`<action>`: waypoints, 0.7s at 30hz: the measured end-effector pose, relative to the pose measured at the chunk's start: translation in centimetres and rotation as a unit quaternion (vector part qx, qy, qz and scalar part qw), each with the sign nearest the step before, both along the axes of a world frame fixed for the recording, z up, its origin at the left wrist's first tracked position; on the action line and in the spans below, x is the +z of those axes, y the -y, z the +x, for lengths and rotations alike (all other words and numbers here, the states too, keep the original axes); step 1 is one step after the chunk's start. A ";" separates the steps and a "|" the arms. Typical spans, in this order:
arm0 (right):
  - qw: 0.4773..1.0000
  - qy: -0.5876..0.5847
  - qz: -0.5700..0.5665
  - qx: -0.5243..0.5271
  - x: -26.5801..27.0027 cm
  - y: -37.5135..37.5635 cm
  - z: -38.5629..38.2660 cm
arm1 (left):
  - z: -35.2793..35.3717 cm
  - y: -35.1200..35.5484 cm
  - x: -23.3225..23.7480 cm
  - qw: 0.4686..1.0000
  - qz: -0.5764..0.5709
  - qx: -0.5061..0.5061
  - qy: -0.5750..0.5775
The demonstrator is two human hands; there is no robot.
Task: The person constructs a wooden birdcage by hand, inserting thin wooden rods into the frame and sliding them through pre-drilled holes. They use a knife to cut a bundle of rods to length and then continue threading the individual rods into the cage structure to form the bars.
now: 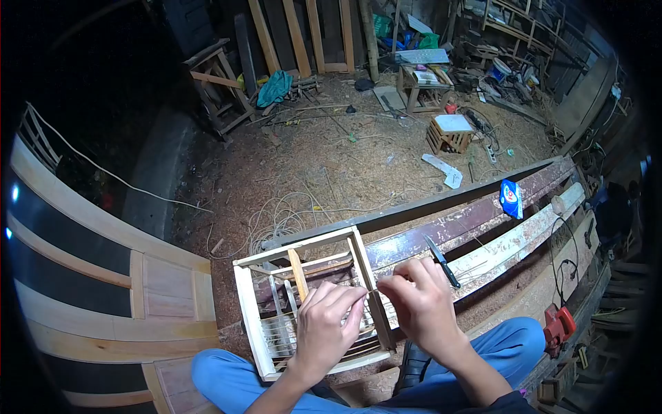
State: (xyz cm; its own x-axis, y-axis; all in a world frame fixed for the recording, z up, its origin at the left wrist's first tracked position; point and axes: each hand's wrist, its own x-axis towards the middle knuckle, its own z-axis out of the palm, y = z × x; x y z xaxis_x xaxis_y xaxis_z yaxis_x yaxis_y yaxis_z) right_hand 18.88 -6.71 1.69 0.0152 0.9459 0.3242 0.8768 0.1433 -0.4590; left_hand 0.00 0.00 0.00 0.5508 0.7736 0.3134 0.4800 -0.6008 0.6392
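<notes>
My left hand [327,327] and my right hand [422,301] meet over the right side of a wooden frame [245,310]. Both have thumb and fingers pinched together, fingertips close to each other. A thin, dark sliver seems to run between them, too small to name. The frame is box-like, with a wooden slat [298,274] across it and thin rods or strands strung near its lower end. Just right of my right hand, a knife [443,262] with a black handle lies on the planks.
Long planks [476,222] stretch to the right, bearing a blue and white packet [510,199]. A red power tool [558,327] with a cord sits at lower right. Panelled wood [165,290] stands at left. Coiled cable [279,217], a slatted crate [449,134] and shavings cover the ground.
</notes>
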 end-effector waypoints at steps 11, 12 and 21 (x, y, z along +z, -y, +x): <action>0.958 -0.273 -0.077 0.031 -3.6 -1.5 0.6 | -0.8 -0.6 0.9 1.000 -0.009 -0.013 -0.007; 0.967 -0.240 -0.071 0.047 -3.6 -1.5 0.9 | -0.8 -0.5 0.9 1.000 -0.010 -0.014 -0.006; 0.989 -0.037 -0.097 0.104 0.6 -2.0 2.3 | -0.5 0.1 0.8 0.999 0.001 -0.048 -0.016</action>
